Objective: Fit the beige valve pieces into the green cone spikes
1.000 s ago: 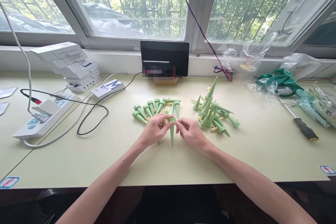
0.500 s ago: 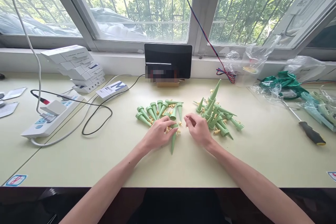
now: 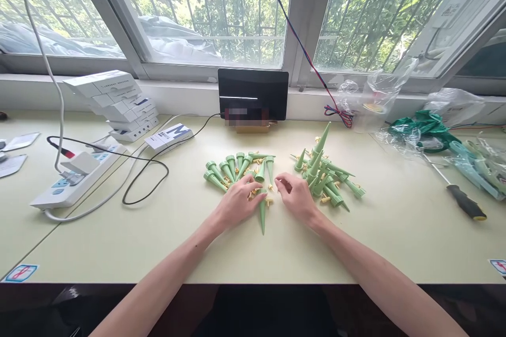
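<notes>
My left hand (image 3: pixel 242 199) pinches a green cone (image 3: pixel 263 216) by its wide end, with the tip pointing toward the table's front edge. Just right of that cone lies a small yellow fitting (image 3: pixel 269 202). My right hand (image 3: pixel 293 194) has its fingers curled together; anything between them is too small to make out. Several green cones with yellow fittings (image 3: pixel 227 167) fan out behind my left hand. A heap of green cones (image 3: pixel 322 174), mixed with yellow pieces, is beside and behind my right hand.
A black screen (image 3: pixel 253 92) stands at the back. White boxes (image 3: pixel 118 97), a power strip (image 3: pixel 75 181) and cables are on the left. A screwdriver (image 3: pixel 462 200), green material (image 3: pixel 425 129) and clear plastic bags (image 3: pixel 454 105) lie on the right.
The cone in my left hand has swung its tip slightly to the right. My right hand has shifted a little to the left. The camera view has moved slightly.
</notes>
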`<action>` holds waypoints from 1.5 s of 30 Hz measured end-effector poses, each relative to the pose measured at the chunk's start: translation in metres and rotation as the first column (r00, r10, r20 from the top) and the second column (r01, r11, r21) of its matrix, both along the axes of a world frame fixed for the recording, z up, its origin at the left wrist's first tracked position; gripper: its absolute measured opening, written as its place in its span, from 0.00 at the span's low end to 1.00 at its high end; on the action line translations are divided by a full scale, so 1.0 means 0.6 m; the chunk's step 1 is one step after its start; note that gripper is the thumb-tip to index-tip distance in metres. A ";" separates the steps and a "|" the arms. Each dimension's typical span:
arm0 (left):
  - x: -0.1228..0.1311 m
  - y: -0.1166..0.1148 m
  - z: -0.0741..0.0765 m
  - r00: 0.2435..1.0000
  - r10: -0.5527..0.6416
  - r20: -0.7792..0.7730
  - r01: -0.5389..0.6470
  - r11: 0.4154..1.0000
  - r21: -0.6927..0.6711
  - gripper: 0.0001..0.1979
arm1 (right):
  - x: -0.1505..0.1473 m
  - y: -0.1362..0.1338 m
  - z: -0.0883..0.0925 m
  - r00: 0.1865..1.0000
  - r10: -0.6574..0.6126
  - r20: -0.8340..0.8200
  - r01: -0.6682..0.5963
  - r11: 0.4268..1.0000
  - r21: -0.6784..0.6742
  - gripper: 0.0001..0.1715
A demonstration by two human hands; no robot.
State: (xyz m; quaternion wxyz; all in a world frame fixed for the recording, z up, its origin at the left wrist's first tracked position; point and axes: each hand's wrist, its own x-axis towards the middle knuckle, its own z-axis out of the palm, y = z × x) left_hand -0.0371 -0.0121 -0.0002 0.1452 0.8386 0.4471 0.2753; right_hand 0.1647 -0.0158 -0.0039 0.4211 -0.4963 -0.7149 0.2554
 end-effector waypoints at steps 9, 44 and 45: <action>-0.002 0.006 0.016 0.973 0.140 0.185 -0.156 0.985 0.070 0.10 | 0.004 0.007 -0.008 0.999 0.009 0.047 -0.012 0.997 0.078 0.10; 0.004 0.001 0.016 0.967 0.056 0.248 -0.079 0.994 0.082 0.11 | -0.005 0.006 -0.009 0.992 0.104 0.069 -0.111 0.989 0.098 0.06; 0.004 0.000 0.016 0.967 0.041 0.251 -0.064 0.995 0.082 0.10 | -0.006 0.005 -0.006 0.993 0.114 0.019 -0.115 0.990 0.080 0.07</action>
